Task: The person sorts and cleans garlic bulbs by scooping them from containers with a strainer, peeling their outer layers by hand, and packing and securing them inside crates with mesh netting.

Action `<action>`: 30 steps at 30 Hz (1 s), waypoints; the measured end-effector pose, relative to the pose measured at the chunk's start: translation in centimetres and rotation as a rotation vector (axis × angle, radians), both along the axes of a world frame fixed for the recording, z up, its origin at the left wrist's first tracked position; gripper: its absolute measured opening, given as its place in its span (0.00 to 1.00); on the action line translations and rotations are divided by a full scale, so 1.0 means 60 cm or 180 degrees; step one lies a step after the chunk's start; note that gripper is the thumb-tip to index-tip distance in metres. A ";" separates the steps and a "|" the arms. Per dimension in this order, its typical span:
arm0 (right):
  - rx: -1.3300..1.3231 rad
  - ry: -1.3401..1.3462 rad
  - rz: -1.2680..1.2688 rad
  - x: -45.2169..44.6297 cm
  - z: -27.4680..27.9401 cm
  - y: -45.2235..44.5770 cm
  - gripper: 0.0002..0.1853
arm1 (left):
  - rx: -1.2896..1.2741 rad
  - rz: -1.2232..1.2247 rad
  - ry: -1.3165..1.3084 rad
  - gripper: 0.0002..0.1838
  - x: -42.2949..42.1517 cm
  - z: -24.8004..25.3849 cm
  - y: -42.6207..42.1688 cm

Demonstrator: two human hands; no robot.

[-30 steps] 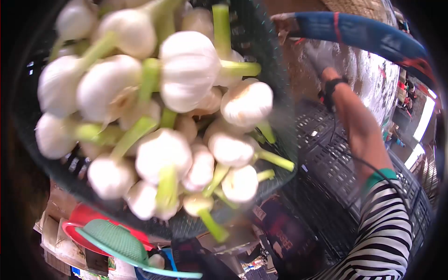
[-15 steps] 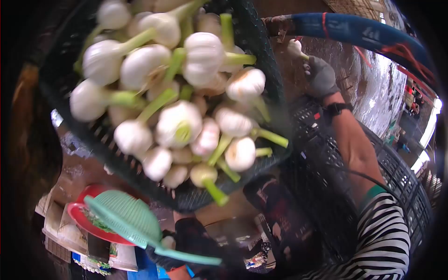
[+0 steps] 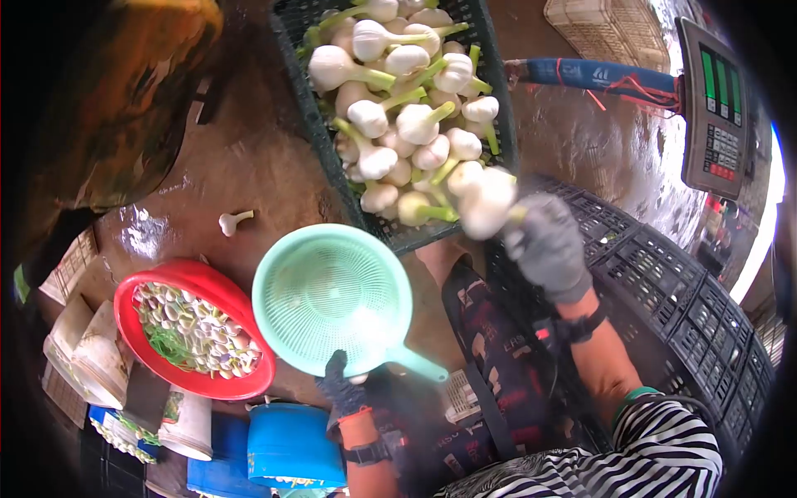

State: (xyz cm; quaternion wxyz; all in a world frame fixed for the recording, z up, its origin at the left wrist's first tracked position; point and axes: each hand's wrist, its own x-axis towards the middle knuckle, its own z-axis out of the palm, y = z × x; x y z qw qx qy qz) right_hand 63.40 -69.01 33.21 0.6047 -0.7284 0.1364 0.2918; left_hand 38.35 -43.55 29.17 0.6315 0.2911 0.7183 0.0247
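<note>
My left hand (image 3: 342, 388), in a dark glove, grips the near rim of a mint-green colander (image 3: 286, 282), which has nothing in its bowl. A small pale thing shows beside those fingers, too little of it to name. In a grey glove, my right hand (image 3: 550, 247) is closed on the stem end of a garlic bulb (image 3: 488, 202), both blurred by motion. That bulb is over the near right corner of a dark green crate (image 3: 320, 137), which is heaped with garlic bulbs (image 3: 418, 123) with green stems.
Left of the colander stands a red basin (image 3: 133, 332) of garlic trimmings. A loose garlic bulb (image 3: 232, 222) lies on the wet floor. Black crates (image 3: 656, 282) line the right side, below a scale display (image 3: 718, 108) on a blue pole. Blue tubs (image 3: 295, 440) stand at the near left.
My right hand has brought the garlic bulb from beyond the crate back to its near right corner. The colander, earlier tilted, now faces upward. My view has shifted, showing the crate farther off.
</note>
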 end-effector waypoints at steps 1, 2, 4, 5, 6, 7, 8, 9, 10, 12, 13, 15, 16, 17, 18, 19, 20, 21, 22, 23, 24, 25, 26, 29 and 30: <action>0.0849 0.0922 -0.0983 -0.017 0.019 0.044 0.03 | 0.0141 -0.0208 0.0079 0.15 0.011 0.009 -0.004; 0.1020 0.0764 -0.0557 -0.037 0.027 0.077 0.04 | 0.0279 -0.0425 0.0165 0.14 0.016 0.016 -0.007; 0.0651 0.0990 0.0042 -0.077 0.037 0.143 0.05 | 0.0384 -0.0524 0.0029 0.13 0.001 0.011 -0.012; 0.0388 0.0477 0.0486 -0.105 0.032 0.167 0.09 | 0.0305 -0.0619 0.0014 0.14 -0.001 0.016 -0.010; 0.0173 0.0096 0.1261 -0.112 0.038 0.184 0.13 | 0.0228 -0.0715 -0.0006 0.14 -0.004 0.017 -0.008; 0.0017 -0.0040 0.1628 -0.110 0.047 0.189 0.14 | 0.0208 -0.0606 0.0037 0.14 -0.011 0.015 -0.007; -0.0137 -0.0175 0.1998 -0.108 0.053 0.192 0.14 | 0.0208 -0.0500 -0.0014 0.14 -0.021 0.012 -0.003; -0.0244 -0.0414 0.1705 -0.098 0.046 0.192 0.15 | 0.0206 -0.0396 -0.0060 0.14 -0.033 0.007 0.005; -0.0349 -0.0647 0.1403 -0.077 0.034 0.189 0.16 | 0.0202 -0.0300 -0.0102 0.14 -0.046 0.001 0.012; -0.0615 0.0344 0.0369 -0.017 0.000 0.156 0.19 | 0.0299 0.0161 -0.0185 0.08 -0.081 -0.025 0.026; -0.0876 -0.0043 0.0397 0.012 -0.030 0.150 0.21 | 0.0291 0.0256 -0.0241 0.09 -0.094 -0.030 0.038; -0.1537 -0.0402 0.0868 0.066 -0.109 0.139 0.27 | 0.0229 0.0417 -0.0296 0.11 -0.095 -0.023 0.053; -0.1939 -0.0366 0.1281 0.084 -0.147 0.135 0.31 | 0.0218 0.0367 -0.0330 0.12 -0.106 -0.027 0.058; -0.2327 -0.0289 0.1525 0.101 -0.173 0.138 0.33 | 0.0221 0.0308 -0.0372 0.14 -0.121 -0.035 0.064; -0.2706 -0.0206 0.1769 0.114 -0.191 0.145 0.36 | 0.0230 0.0245 -0.0410 0.16 -0.116 -0.032 0.071; -0.3090 -0.0114 0.2014 0.115 -0.204 0.148 0.39 | 0.0365 0.0502 -0.0224 0.10 -0.100 -0.027 0.066; -0.3158 -0.0182 0.1998 0.106 -0.213 0.146 0.41 | 0.0329 0.0545 -0.0228 0.10 -0.098 -0.027 0.067; -0.3243 -0.0257 0.1977 0.100 -0.216 0.146 0.42 | 0.0278 0.0590 -0.0243 0.10 -0.094 -0.026 0.065; -0.3335 -0.0347 0.1962 0.099 -0.218 0.143 0.44 | 0.0222 0.0647 -0.0267 0.10 -0.086 -0.026 0.059; -0.3343 -0.0206 0.1941 0.104 -0.219 0.140 0.44 | 0.0208 0.0552 -0.0216 0.11 -0.078 -0.025 0.050; -0.3243 -0.0277 0.1980 0.108 -0.220 0.134 0.43 | 0.0205 0.0454 -0.0158 0.11 -0.065 -0.019 0.042; -0.3127 -0.0343 0.2018 0.111 -0.222 0.130 0.42 | 0.0216 0.0352 -0.0094 0.11 -0.055 -0.013 0.035; -0.2997 -0.0409 0.2052 0.112 -0.225 0.127 0.42 | 0.0164 0.0312 -0.0112 0.11 -0.047 -0.010 0.029; -0.2725 -0.0593 0.1749 0.110 -0.191 0.135 0.41 | 0.0123 0.0129 -0.0176 0.12 -0.047 -0.008 0.006; -0.2412 -0.0797 0.1368 0.100 -0.175 0.134 0.41 | 0.0175 0.0092 -0.0181 0.12 -0.050 -0.009 0.002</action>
